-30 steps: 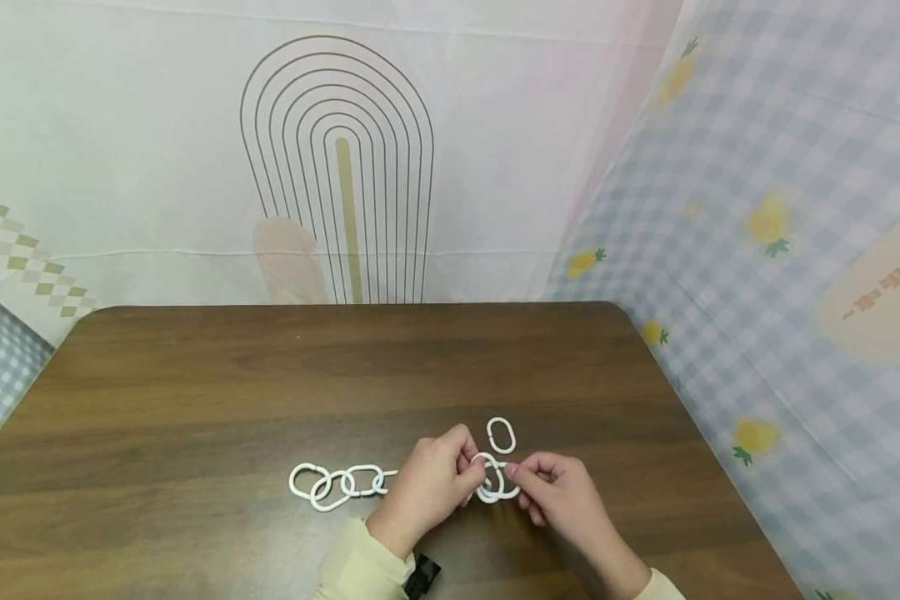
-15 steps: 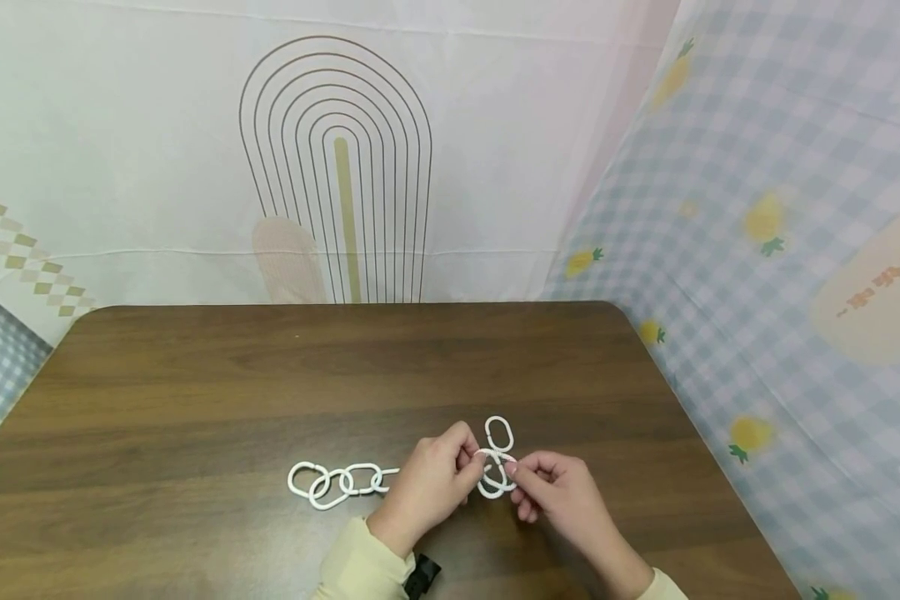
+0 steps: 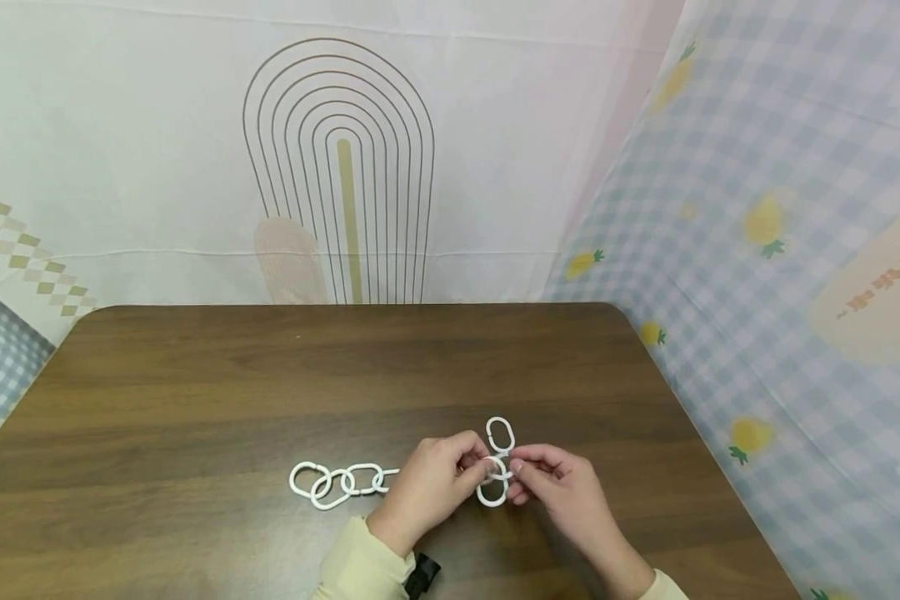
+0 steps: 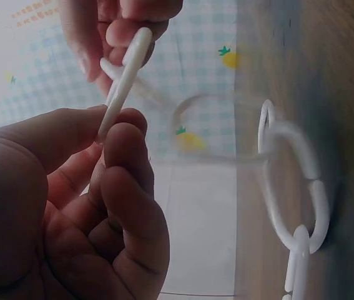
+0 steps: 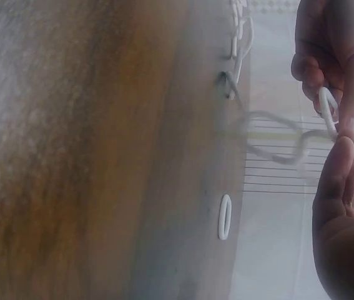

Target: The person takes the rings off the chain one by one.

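My left hand [image 3: 435, 483] pinches a white plastic chain link [image 4: 124, 87] between thumb and index finger. Close beside it on the right, my right hand [image 3: 558, 483] pinches the end link [image 5: 311, 134] of a white chain, most of that link blurred in the wrist views. The two links overlap at the fingertips. From there the linked chain [image 4: 273, 206] hangs down to the table and runs behind my left hand. Its far part [image 3: 363, 466] lies to the left in the head view. A loose link [image 3: 512, 435] lies just beyond the hands.
The brown wooden table [image 3: 270, 375] spreads out under both hands. A white patterned cloth [image 3: 495, 167] hangs behind its far edge, and a blue checked cloth [image 3: 720, 292] hangs along the right side. A black strap [image 3: 423, 575] shows at the left sleeve.
My fingertips have come closer together, the left hand's link shifting slightly right. The overlapping links have turned between the fingers. The loose link and the chain's far part stay where they were.
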`<state>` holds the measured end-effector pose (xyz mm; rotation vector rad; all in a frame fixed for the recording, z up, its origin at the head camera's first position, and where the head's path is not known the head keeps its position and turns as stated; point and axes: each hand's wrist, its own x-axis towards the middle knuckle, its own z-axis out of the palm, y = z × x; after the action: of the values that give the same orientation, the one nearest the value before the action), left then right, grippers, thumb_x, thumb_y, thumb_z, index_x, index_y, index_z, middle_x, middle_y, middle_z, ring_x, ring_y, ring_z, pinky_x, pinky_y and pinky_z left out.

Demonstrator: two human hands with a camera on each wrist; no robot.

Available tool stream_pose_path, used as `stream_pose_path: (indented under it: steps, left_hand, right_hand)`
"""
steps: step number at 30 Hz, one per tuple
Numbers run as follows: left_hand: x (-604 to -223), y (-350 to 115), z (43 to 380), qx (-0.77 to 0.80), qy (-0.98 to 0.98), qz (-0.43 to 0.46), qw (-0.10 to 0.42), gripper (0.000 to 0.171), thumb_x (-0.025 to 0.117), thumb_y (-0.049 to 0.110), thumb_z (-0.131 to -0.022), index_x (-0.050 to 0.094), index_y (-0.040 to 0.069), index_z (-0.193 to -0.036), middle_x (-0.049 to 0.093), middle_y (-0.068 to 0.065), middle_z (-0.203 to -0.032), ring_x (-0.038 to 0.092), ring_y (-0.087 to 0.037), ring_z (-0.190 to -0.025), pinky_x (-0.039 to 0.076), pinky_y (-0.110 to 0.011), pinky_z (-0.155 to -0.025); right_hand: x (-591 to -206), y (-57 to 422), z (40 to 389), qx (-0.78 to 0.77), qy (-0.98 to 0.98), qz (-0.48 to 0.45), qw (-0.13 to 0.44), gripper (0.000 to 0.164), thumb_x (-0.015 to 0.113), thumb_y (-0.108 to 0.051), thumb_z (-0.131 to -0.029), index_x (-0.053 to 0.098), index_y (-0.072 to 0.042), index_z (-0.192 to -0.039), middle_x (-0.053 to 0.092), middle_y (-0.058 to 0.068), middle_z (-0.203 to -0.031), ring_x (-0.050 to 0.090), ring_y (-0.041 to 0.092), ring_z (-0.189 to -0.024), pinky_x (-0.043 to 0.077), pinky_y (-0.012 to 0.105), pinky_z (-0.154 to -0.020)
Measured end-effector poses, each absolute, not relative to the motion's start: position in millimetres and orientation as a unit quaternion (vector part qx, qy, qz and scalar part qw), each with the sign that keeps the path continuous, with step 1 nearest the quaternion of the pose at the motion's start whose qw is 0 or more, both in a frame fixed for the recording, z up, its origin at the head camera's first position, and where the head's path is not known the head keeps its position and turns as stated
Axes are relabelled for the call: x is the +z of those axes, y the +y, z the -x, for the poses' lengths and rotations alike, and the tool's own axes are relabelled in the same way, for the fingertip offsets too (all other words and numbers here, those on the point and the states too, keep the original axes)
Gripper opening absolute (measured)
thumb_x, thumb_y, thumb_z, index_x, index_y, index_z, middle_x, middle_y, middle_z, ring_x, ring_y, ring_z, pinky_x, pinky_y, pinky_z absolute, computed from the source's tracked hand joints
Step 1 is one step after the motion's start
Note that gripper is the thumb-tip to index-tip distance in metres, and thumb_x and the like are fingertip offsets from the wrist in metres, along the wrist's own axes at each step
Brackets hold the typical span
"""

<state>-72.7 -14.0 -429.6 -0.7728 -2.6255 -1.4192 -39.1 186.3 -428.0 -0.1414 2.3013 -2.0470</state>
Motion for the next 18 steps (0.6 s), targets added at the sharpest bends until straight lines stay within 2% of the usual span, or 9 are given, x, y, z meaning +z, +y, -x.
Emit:
stream_pose_path:
  steps: [4, 7, 13, 18]
  left_hand:
    - [-428.4, -16.7, 74.1, -0.455, -0.856, 0.245, 0.028, 0.010, 0.074, 0.017, -0.090, 0.067, 0.021, -0.083, 0.060, 0.017, -0.069, 0.050, 0.003, -0.060, 0.042, -0.018, -0.057]
    - [-427.6, -18.1, 74.8, -0.453, -0.857, 0.243, 0.025, 0.010, 0.074, 0.017, -0.090, 0.068, 0.021, -0.083, 0.061, 0.018, -0.069, 0.051, 0.003, -0.061, 0.043, -0.019, -0.058]
    - [-427.7, -19.0, 75.1, -0.448, -0.857, 0.255, 0.012, 0.009, 0.074, 0.017, -0.090, 0.070, 0.021, -0.083, 0.057, 0.018, -0.068, 0.049, 0.003, -0.060, 0.042, -0.018, -0.058]
    - [-427.4, -20.6, 75.1, -0.439, -0.860, 0.260, -0.001, 0.007, 0.073, 0.018, -0.092, 0.072, 0.020, -0.085, 0.060, 0.016, -0.072, 0.051, 0.002, -0.064, 0.045, -0.019, -0.061]
  right_hand:
    - [-427.4, 186.9, 39.3, -0.669, 0.739, 0.060, 0.050, 0.034, 0.066, 0.006, -0.091, 0.056, 0.024, -0.117, 0.069, 0.026, -0.092, 0.071, 0.014, -0.078, 0.060, 0.032, -0.071]
    - [-426.9, 186.2, 39.1, -0.659, 0.749, 0.050, 0.053, 0.032, 0.068, 0.005, -0.090, 0.059, 0.022, -0.116, 0.069, 0.027, -0.093, 0.071, 0.014, -0.076, 0.060, 0.031, -0.069]
    - [-429.9, 183.1, 36.5, -0.584, 0.811, 0.029, -0.006, 0.014, 0.076, -0.008, -0.088, 0.073, 0.003, -0.095, 0.069, 0.011, -0.076, 0.061, 0.010, -0.054, 0.055, 0.029, -0.052]
    - [-432.0, 181.8, 37.1, -0.561, 0.826, 0.016, -0.044, 0.007, 0.078, -0.009, -0.087, 0.074, -0.003, -0.089, 0.068, 0.005, -0.072, 0.057, 0.010, -0.050, 0.051, 0.029, -0.049]
